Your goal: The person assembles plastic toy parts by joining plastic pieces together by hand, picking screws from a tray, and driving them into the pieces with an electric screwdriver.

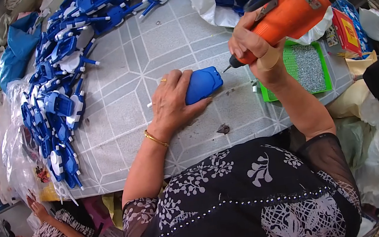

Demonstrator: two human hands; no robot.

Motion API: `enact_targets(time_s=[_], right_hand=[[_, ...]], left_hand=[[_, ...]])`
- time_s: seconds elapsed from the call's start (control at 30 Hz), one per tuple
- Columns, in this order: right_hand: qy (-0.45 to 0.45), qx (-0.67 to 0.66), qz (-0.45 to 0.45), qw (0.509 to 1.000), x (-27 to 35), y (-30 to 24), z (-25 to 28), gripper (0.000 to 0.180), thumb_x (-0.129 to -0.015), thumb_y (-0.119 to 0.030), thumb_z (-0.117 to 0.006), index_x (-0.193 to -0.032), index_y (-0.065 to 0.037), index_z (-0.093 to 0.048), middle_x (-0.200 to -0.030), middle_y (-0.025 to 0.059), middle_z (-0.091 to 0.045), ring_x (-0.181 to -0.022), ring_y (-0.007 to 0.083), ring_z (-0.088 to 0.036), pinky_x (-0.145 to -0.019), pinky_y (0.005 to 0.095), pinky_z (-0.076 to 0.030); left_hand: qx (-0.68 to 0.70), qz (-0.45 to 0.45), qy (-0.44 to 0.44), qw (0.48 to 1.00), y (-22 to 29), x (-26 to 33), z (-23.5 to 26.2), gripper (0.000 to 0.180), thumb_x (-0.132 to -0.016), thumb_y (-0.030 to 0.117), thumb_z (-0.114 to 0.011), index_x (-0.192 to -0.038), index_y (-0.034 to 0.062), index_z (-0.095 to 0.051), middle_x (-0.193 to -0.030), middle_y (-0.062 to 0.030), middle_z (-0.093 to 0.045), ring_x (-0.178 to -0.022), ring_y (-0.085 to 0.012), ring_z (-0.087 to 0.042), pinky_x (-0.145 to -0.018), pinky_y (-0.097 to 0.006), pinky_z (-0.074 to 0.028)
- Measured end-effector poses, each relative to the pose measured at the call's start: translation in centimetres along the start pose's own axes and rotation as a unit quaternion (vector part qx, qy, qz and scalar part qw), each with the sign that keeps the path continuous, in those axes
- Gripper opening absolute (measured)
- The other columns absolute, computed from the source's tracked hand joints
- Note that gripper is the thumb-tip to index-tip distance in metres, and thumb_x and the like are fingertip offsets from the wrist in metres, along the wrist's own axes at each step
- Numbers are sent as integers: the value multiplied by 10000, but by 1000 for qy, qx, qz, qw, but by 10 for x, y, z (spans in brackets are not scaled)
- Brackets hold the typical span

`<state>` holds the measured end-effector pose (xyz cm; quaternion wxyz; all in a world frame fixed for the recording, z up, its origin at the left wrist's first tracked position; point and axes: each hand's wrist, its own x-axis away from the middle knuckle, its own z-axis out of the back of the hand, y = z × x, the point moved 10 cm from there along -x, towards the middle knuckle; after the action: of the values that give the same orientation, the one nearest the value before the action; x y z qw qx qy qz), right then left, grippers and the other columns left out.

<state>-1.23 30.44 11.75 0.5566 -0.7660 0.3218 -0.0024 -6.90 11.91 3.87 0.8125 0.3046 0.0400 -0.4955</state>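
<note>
A blue plastic housing (203, 85) lies on the patterned tabletop under my left hand (171, 99), whose fingers and thumb close around its left end. A short white peg pokes out left of that hand. My right hand (257, 48) wraps around an orange electric screwdriver (288, 12), held tilted with its bit pointing down and left. The bit tip is just right of the housing and apart from it. Below my right wrist sits a green tray (271, 95) holding many small silvery screws (310, 68).
Blue-and-white plastic assemblies (59, 105) are heaped in a curve along the table's left and far edges. A white sack (202, 0) of dark blue parts stands at the far side. A small dark scrap (223, 129) lies near me. Another person (55, 234) sits at lower left.
</note>
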Motion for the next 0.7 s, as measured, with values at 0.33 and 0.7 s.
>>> enact_targets(time_s=[0.33,0.7], right_hand=[[-37,16,-34,999,2,21,-6,210,-898,-17,-711,-1007,-78,-543,-767,21,-542,-606,142,-539,-665,355,-509],[-40,35,-63,997,6,33,-8,203,-906,-23,-698,-960,-92,-515,-780,25,-527,-609,126,-522,-663,337,-494]], left_hand=[[1,4,-6,1000,-1,-1,0,705,-697,375,-899,-1267,50,-641,-1064,-145,-606,-952,-376,-644,-824,-476,-536],[2,10,-13,1000,0,-1,-1,679,-708,371,-891,-1254,48,-649,-1056,-141,-605,-934,-370,-652,-803,-468,-542]])
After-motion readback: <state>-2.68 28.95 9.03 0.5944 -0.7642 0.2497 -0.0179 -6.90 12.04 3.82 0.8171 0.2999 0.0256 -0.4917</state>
